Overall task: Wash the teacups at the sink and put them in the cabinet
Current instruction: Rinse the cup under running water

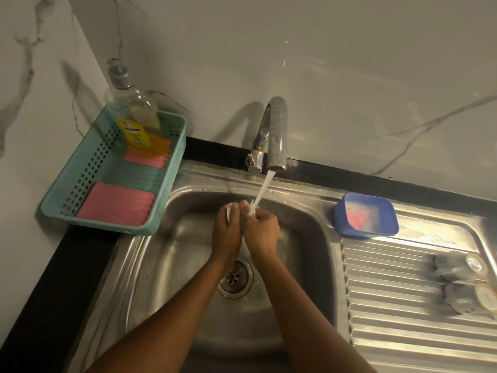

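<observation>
- Cup: only a sliver of white shows, at the thumb side of the left hand, over the sink and just left of the stream. The rest is hidden, so it is taken for a teacup on the task alone.
- Handling (judgement): small, light, rigid, breakable. Wet and possibly soapy, so slippery, and a drop onto steel could chip it. Best held round the body with the thumb over the rim. A handle, if it has one, is not visible.
- Left hand: fingers curled round the cup, back of the hand up, wrist straight, forearm coming in from lower left.
- Right hand: pressed against the left, fingers curled up into the stream from the tap. Cannot tell whether it grips the cup or only rubs it.
- Far cup and near cup lie blurred on the drainboard, well apart from the hands. Whether they are washed cannot be told.
</observation>
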Motion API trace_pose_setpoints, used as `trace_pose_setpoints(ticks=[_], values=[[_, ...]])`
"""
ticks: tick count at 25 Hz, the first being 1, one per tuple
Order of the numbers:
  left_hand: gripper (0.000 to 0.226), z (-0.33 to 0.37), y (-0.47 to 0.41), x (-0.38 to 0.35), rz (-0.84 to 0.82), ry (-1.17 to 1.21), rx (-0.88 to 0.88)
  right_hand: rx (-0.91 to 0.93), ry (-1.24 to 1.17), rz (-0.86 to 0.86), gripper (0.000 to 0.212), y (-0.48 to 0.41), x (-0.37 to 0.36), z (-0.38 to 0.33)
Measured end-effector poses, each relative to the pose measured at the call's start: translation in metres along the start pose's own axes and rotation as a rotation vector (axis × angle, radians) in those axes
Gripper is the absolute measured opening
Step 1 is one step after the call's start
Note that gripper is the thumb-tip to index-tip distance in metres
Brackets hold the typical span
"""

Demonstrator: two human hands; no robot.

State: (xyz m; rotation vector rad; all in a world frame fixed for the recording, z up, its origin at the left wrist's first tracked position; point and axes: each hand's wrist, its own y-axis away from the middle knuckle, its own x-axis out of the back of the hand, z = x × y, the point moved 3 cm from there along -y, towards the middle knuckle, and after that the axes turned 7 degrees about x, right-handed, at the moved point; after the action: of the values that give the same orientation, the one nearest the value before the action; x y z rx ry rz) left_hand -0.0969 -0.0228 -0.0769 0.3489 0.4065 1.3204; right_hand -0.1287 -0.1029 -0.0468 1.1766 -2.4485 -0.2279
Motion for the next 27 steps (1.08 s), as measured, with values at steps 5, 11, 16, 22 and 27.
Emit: trace_pose_setpoints(ticks=[5, 11, 16, 22, 27], values=[[0.034, 0.035, -0.013, 0.009, -0.022, 0.027, 0.096, 0.283, -0.007, -0.485, 0.034, 0.01, 0.007, -0.007], [0.063, 0.028, -0.009, 0.01, -0.194, -0.214, 0.544, 0.407, 0.324, -0.434, 0.028, 0.002, 0.02, 0.008], [0.043, 0.024, -0.004, 0.011, -0.04, 0.079, 0.024, 0.055, -0.284, -0.342, 0.031, 0.024, -0.006, -0.017], [0.042, 0.025, -0.006, 0.013, -0.088, 0.048, 0.707, 0.741, 0.781, -0.693, 0.045, 0.017, 0.022, 0.004], [0.046, 0.018, -0.013, 0.01, -0.241, 0.192, 0.42, 0.296, 0.147, -0.456, 0.03, 0.019, 0.023, -0.019]])
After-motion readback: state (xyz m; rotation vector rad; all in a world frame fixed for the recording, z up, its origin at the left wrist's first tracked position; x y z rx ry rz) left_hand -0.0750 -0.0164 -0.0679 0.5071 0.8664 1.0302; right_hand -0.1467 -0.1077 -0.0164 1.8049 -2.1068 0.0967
